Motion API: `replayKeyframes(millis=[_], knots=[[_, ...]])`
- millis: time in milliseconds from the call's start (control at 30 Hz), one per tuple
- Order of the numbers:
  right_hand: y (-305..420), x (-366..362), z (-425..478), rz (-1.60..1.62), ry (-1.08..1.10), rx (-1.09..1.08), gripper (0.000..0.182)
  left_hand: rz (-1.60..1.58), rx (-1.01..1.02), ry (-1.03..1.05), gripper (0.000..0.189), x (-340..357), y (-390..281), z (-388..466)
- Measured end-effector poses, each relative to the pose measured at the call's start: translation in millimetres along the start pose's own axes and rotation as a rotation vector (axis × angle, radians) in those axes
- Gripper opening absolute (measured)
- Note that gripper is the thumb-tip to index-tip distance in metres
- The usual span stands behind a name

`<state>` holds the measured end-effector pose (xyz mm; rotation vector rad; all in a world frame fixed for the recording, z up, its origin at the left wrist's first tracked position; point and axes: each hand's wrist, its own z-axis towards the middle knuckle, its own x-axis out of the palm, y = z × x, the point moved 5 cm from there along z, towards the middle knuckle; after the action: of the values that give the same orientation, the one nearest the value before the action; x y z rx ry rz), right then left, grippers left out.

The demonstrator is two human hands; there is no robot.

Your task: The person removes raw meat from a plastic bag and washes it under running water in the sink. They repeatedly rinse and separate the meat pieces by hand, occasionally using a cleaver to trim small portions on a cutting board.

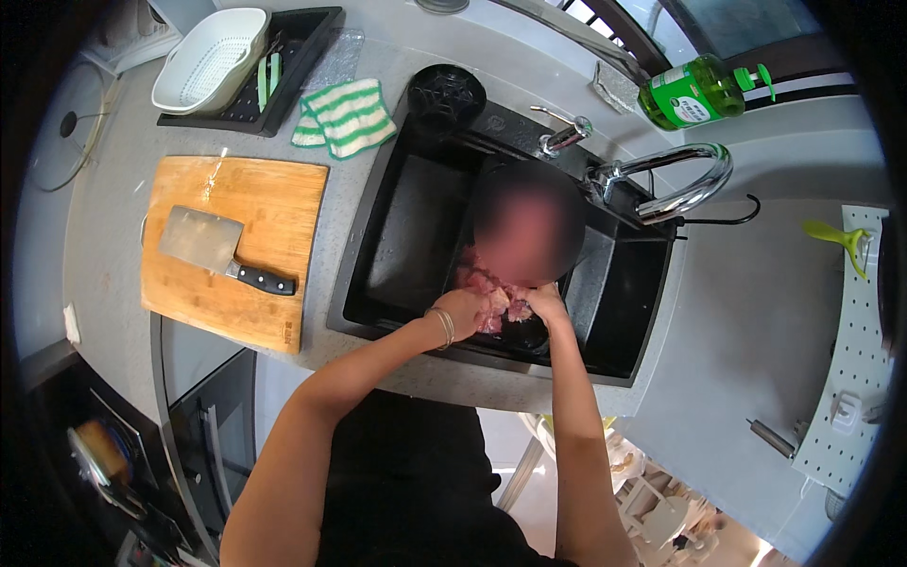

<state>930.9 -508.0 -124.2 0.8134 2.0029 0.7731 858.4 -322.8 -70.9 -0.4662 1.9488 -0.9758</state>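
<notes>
Chunks of raw meat [499, 300] lie in a black tray or basket in the black sink [418, 230]. At the left edge of the meat is my left hand [460, 312], two bangles on its wrist, its fingers partly hidden among the pieces. My right hand [545, 301] touches the meat from the right, near the basin's front; its fingertips are hard to see. A blurred round patch covers the middle of the sink and whatever lies under it. Whether either hand grips a piece does not show.
A cleaver [205, 237] lies on a wooden cutting board [283, 202] at the left. Behind are a striped cloth [351, 117], a white colander [212, 60] and a black drying tray [290, 92]. A chrome faucet [698, 191] and a green soap bottle [684, 96] stand behind the sink.
</notes>
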Motion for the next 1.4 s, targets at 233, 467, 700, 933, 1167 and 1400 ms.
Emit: replayKeyframes(millis=[233,467,700,933,1167,1400], knots=[[22.9,44.5,-7.3,0.353,0.188,0.234,0.03,-0.163,-0.044,-0.207,0.026,-13.9,3.6,-12.9],[84.0,11.8,-44.1,0.625,0.404,0.202,0.034,-0.525,0.161,-0.379,0.046,-17.8,8.9,26.1],[90.1,7.3,-55.0,0.462,0.429,0.033,0.036,-0.911,0.04,-0.139,0.033,-5.6,-3.4,53.1],[69.6,1.5,-61.9,0.516,0.271,0.062,0.028,-0.768,-0.037,-0.227,0.016,-11.4,11.7,52.5],[23.3,-3.0,-51.0,0.565,0.203,0.056,0.013,-0.696,-0.168,-0.409,0.027,-18.8,28.6,43.8],[38.9,-1.4,-48.1,0.291,-0.047,-0.078,0.01,-0.966,-0.092,-0.28,0.03,-4.7,33.8,42.9]])
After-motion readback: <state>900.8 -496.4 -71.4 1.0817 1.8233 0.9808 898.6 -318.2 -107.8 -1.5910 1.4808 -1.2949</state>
